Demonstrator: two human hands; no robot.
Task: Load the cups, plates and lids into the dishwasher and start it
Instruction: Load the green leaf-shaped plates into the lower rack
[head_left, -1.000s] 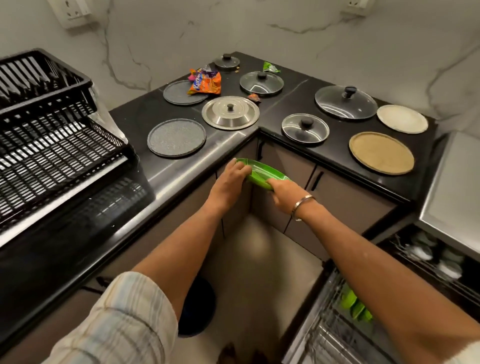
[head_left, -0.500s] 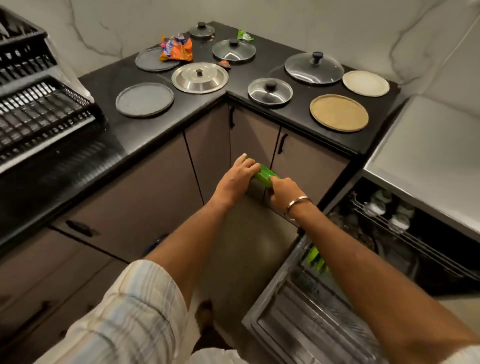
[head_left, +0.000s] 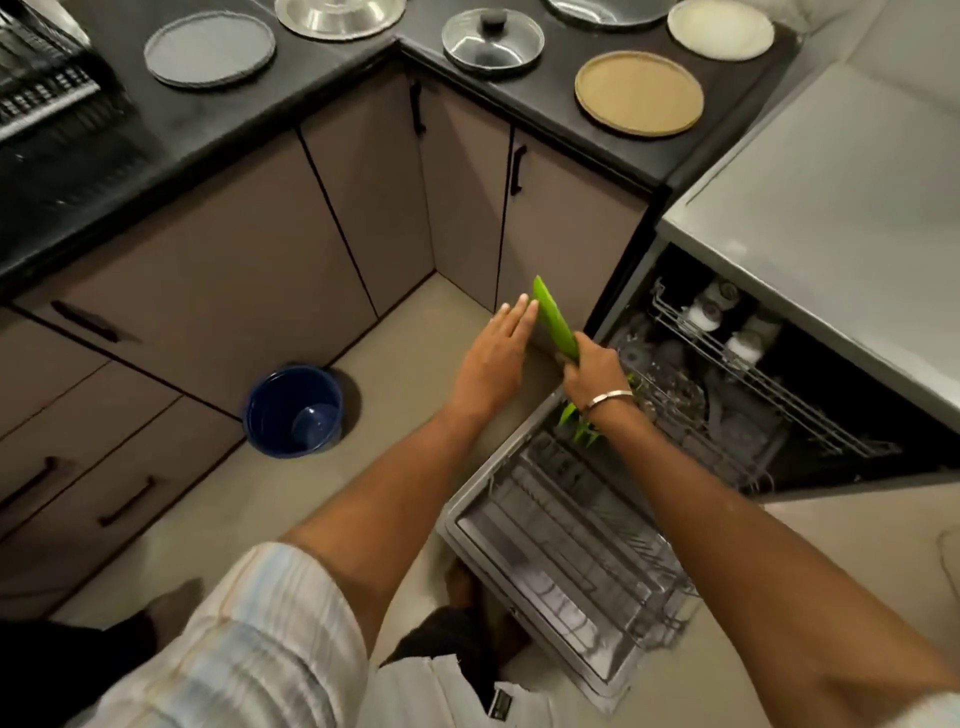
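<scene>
We see a thin green plate (head_left: 556, 322), edge-on and tilted, above the open dishwasher's (head_left: 675, 467) wire rack. The right hand (head_left: 595, 371) curls around its lower edge; the left hand (head_left: 498, 358), fingers straight, touches its upper part. Round plates and glass lids lie on the black counter (head_left: 322, 98) behind.

Steel lid (head_left: 340, 18) and glass lid (head_left: 605, 13) cut off by the top edge; black dish rack (head_left: 39, 78) cropped at the left edge. Green plates (head_left: 579, 423) in the lower rack mostly hidden behind the right hand (head_left: 595, 371). White cups (head_left: 719, 314) in the upper rack too blurred to count.
</scene>
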